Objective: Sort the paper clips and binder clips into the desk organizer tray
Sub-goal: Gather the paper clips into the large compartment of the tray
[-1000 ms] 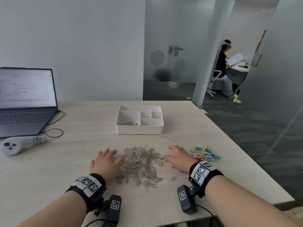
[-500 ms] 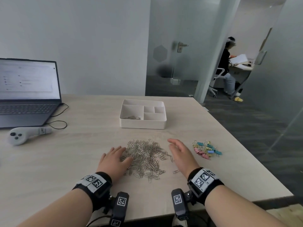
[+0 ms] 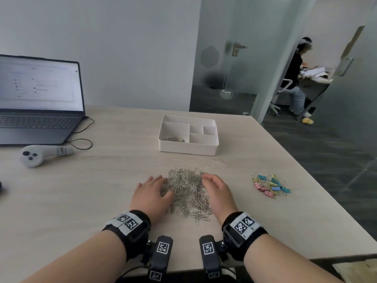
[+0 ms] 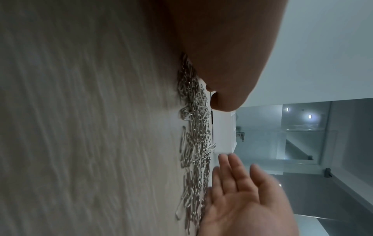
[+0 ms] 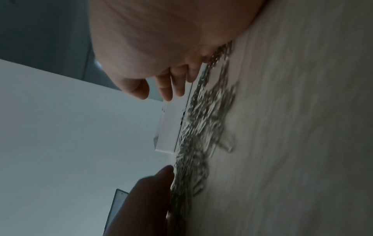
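Bare desk [image 3: 122, 170] lies between you and the organizer tray [image 3: 188, 149], past the paper clip pile [image 3: 187, 193]. The binder clips [image 3: 270, 184] sit off right, the controller [image 3: 40, 155] and laptop [image 3: 38, 111] far left.

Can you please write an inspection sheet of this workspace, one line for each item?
Surface: light wood desk, flat.
Job's things: silver paper clips heaped between both hands; coloured binder clips in a separate pile to the right; white tray beyond, a few clips in its big left compartment.
Clutter: open laptop and grey controller, far left.
Hands: left hand flat at the heap's left edge; right hand on edge at its right, fingers straight.
Cables: black cable looped beside the laptop.
Surroundings: glass door; a seated person in the next room.
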`<control>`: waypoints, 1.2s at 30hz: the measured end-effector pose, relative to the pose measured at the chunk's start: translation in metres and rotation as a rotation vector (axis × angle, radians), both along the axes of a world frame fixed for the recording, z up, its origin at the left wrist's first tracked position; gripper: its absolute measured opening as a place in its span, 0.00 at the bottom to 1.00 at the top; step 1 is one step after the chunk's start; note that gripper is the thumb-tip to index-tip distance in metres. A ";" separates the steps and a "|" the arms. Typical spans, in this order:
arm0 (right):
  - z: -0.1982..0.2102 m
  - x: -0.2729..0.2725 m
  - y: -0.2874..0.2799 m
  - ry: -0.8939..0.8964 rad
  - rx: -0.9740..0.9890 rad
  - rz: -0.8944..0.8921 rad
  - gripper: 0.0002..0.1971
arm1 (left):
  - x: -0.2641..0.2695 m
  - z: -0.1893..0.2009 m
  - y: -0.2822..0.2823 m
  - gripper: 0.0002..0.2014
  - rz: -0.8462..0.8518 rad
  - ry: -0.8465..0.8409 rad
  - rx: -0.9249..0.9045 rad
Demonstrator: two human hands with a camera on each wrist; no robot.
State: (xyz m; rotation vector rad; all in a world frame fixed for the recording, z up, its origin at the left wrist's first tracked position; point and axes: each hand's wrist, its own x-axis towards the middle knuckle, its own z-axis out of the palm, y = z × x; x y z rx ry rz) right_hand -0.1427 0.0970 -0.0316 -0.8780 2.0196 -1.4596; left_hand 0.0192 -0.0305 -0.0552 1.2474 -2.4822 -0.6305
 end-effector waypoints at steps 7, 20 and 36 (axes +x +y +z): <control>-0.004 0.025 -0.036 -0.027 -0.071 0.045 0.10 | -0.002 0.001 0.001 0.30 0.005 -0.045 -0.026; 0.027 -0.030 -0.021 0.446 0.313 0.246 0.29 | 0.000 0.034 -0.021 0.42 -0.136 -0.210 0.007; 0.030 -0.033 -0.046 0.662 0.633 0.564 0.33 | -0.048 0.062 -0.015 0.30 -0.366 -0.491 0.065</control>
